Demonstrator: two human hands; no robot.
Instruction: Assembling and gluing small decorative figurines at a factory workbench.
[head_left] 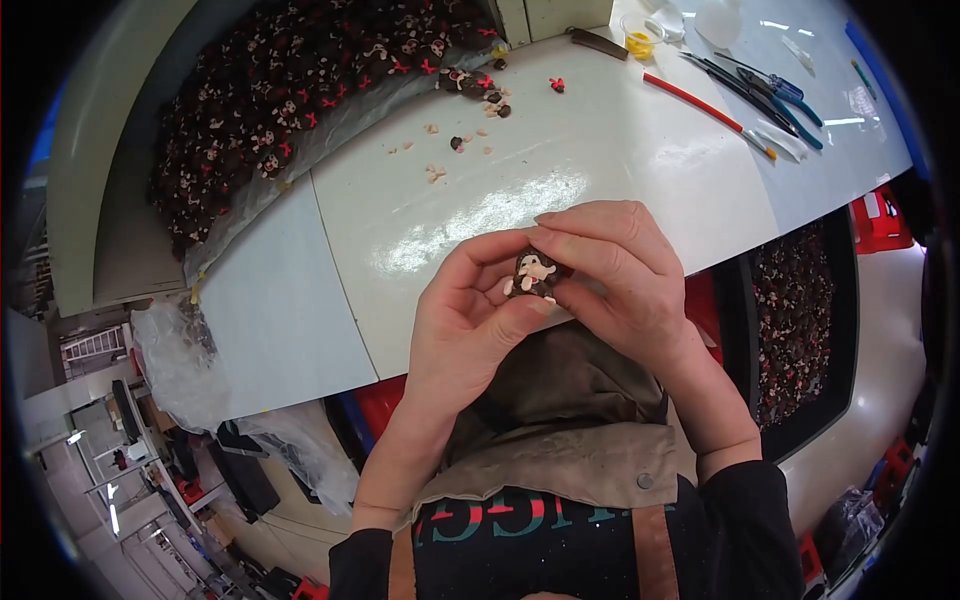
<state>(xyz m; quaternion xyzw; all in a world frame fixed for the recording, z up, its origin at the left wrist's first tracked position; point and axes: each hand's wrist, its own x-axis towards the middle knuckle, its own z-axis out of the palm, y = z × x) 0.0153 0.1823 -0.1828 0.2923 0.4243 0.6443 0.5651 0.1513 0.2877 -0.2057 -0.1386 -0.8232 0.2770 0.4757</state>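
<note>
A small dark brown monkey figurine (pixel 531 274) with a pale pink face and limbs is held close above my lap, at the table's near edge. My left hand (pixel 465 305) grips it from the left, thumb along its lower side. From the right, my right hand (pixel 625 275) closes over its top and side with thumb and fingers. Beyond the hands, loose pale pink pieces (pixel 435 174) and a small dark brown piece (pixel 457 144) lie scattered on the white table (pixel 560 150). A little red bow-shaped piece (pixel 557 86) rests farther back.
A heap of similar figurines (pixel 300 90) on clear plastic fills the far left. Pliers (pixel 770 100), a screwdriver (pixel 786 87), a red-handled brush (pixel 700 110) and a cup with yellow contents (pixel 640 42) lie at the far right. A black crate (pixel 840 330) of small pieces stands right.
</note>
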